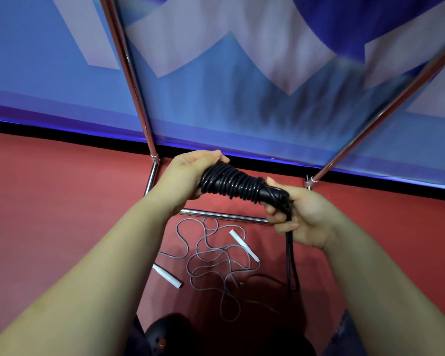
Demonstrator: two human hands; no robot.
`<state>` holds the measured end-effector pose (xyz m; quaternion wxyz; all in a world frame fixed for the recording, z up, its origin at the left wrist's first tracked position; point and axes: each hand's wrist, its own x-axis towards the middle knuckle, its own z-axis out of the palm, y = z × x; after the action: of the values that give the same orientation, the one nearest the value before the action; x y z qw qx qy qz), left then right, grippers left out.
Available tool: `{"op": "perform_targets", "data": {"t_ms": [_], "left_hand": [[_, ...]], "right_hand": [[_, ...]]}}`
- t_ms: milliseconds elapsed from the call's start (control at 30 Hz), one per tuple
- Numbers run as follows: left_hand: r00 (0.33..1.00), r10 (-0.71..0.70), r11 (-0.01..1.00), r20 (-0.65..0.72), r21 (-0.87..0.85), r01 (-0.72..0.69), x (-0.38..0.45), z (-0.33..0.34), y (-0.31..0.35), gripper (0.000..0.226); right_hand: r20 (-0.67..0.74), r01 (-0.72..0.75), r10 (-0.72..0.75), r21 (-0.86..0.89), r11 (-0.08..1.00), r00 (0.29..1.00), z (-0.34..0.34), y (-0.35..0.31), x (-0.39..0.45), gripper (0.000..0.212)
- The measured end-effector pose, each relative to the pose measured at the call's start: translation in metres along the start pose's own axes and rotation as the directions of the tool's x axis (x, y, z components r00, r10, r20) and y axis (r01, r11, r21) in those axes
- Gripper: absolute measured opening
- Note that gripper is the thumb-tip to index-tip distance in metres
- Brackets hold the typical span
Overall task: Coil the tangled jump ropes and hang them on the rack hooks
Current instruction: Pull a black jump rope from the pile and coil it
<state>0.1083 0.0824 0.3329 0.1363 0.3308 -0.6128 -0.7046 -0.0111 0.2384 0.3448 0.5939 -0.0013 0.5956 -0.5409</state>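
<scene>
I hold a black jump rope (233, 183) in front of me, its cord wound in tight turns around the black handles. My left hand (188, 176) grips the left end of the bundle. My right hand (297, 214) grips the right end and pinches the loose black cord, which hangs down from my fist toward the floor. A second jump rope (216, 265), grey cord with white handles, lies tangled on the red floor below my hands. The chrome rack (129, 68) stands behind, its posts rising left and right. No hooks are in view.
The rack's low chrome crossbar (224, 215) runs just beyond the tangled rope. A blue and white patterned wall (242, 73) stands behind the rack. My dark shoes (162, 335) show at the bottom edge. Red floor spreads left and right.
</scene>
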Motion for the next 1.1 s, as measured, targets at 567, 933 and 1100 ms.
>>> {"op": "perform_targets", "data": {"t_ms": [567, 933, 1100], "left_hand": [[0.860, 0.248, 0.959, -0.446, 0.239, -0.153, 0.002, 0.024, -0.020, 0.022], [0.962, -0.194, 0.976, 0.193, -0.065, 0.209, 0.000, 0.009, 0.001, 0.025], [0.563, -0.406, 0.821, 0.720, 0.017, 0.570, -0.007, -0.003, 0.002, 0.069]], "right_hand": [[-0.297, 0.322, -0.428, -0.346, 0.881, 0.854, 0.026, 0.028, 0.020, 0.040], [-0.281, 0.421, -0.496, -0.287, 0.860, 0.822, 0.008, 0.005, 0.012, 0.040], [0.013, 0.462, -0.487, -0.341, 0.819, 0.873, 0.008, 0.001, 0.001, 0.032]]}}
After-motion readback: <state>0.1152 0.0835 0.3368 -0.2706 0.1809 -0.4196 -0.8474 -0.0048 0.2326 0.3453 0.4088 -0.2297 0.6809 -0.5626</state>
